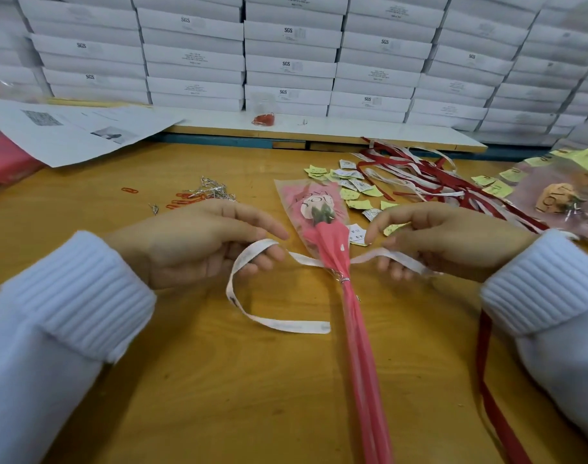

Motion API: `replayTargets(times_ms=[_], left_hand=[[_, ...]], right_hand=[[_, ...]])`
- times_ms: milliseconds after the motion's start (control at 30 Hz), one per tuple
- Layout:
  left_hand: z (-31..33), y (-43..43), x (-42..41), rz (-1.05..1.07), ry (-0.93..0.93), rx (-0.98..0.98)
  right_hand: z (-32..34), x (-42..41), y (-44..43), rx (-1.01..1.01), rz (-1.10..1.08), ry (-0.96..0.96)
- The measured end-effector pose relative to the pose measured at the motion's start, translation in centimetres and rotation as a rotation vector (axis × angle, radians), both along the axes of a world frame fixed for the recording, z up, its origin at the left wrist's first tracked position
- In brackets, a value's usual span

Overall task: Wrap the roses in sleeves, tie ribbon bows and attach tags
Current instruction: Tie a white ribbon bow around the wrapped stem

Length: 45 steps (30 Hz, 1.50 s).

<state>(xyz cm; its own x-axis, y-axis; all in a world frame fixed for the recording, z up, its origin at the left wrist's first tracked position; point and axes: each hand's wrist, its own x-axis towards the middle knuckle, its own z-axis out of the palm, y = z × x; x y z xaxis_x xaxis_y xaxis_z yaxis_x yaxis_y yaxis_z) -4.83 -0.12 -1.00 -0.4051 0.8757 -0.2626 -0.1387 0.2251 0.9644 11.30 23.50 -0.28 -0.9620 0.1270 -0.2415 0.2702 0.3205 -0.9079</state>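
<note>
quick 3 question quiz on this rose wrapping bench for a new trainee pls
1. True or false: the left hand and the right hand each hold the white ribbon.
2. Where does the white ribbon cross the wrapped rose? A: over the bloom. B: at the gathered neck below the bloom. C: at the stem's bottom end.
3. Fill in: the loose tags lie on the table to the person's ____ of the rose.

Key: 1 true; 2 B; 3 right.
</note>
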Motion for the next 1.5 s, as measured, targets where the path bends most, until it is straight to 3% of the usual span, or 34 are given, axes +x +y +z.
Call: replayTargets(times_ms=[100,167,367,533,700,1000,1233,1500], left_hand=[[-0.3,0.2,0.5,-0.078,-0.142,0.083],[-0.5,0.4,0.9,-0.122,-0.191,0.145],[-1.2,1.3,1.7,0.119,-0.028,0.334],[-1.9,1.7,1.5,0.227,0.160,0.357],[-2.4,2.1,2.0,0.085,0.108,0.395],[-3.0,3.4,3.2,-0.034,0.183,0.246],[-3.4,3.8,3.6,0.054,0.419,0.215],[-3.2,3.9,4.3,0.131,0.434,0.213]], right_hand=[[0.1,0.1,-0.3,-0.279,0.106,0.043],[0.0,0.2,-0.6,-0.290,0.140,0.064],[-0.3,-0.3,-2.1,0.153,-0.020,0.285],[-0.6,-0.8,-2.9,0.347,-0.087,0.443],[-1.2,-1.3,-4.1,0.227,-0.068,0.407],[-1.9,-2.2,-5.3,0.022,-0.083,0.315],[-2.3,-2.3,-5.7,0.104,-0.063,0.322],[-2.5,-2.5,-5.5,0.116,-0.129,0.332]])
